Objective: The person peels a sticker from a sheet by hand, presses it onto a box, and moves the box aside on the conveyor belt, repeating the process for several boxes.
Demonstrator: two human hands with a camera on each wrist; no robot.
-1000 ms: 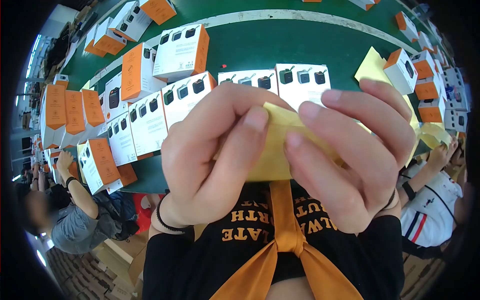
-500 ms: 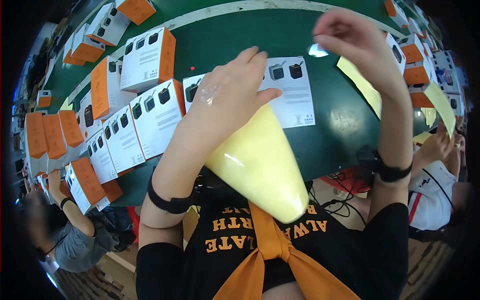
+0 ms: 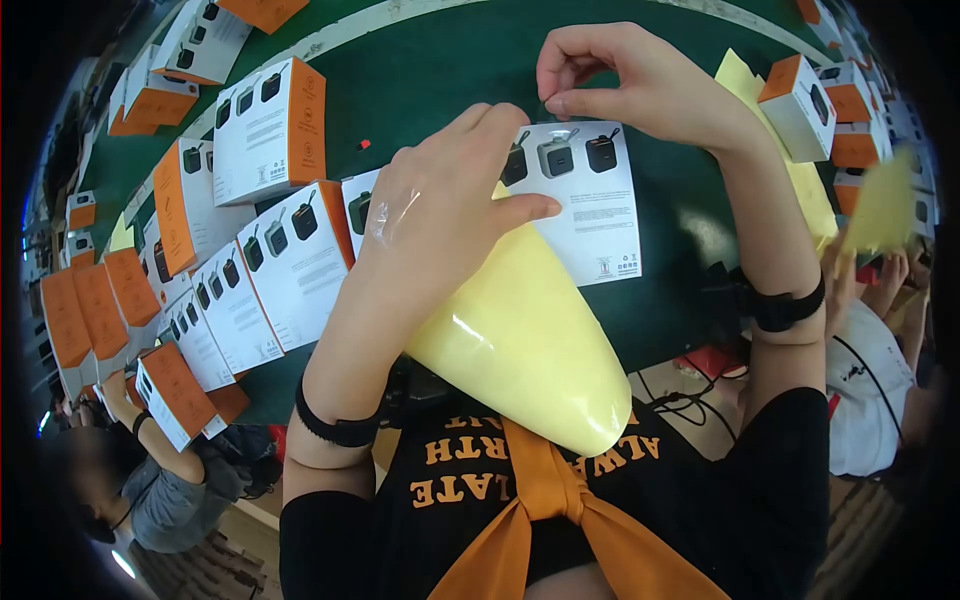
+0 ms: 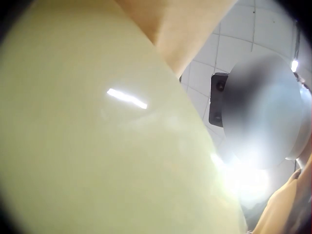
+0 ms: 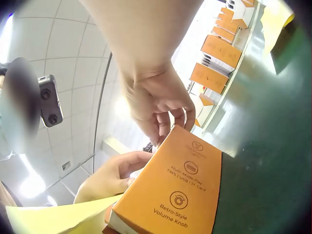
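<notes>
My left hand [image 3: 430, 200] holds a glossy yellow sheet [image 3: 530, 340], which bulges from under the palm toward my body. Its thumb lies over the face of a white and orange speaker box [image 3: 590, 220], with the fingers at the far edge. A shiny clear patch [image 3: 395, 212] sticks to the back of this hand. At the box's far edge, my right hand [image 3: 630, 85] has curled fingers, thumb and forefinger pinching a barely visible clear sticker. In the right wrist view, those fingertips meet the corner of the box's orange side [image 5: 185, 180]. The sheet [image 4: 87, 146] fills much of the left wrist view.
Several more speaker boxes [image 3: 295, 265] stand in a row at the left on the green table [image 3: 440, 70]. More yellow sheets [image 3: 800, 195] lie at the right beside another box [image 3: 797, 105]. A person in grey [image 3: 180, 500] works at the left, one in white [image 3: 870, 370] at the right.
Both hands first worked together at the yellow sheet. The right hand then swung away with a clear sticker and has come back left to the box's far edge. The left hand keeps the sheet over the box.
</notes>
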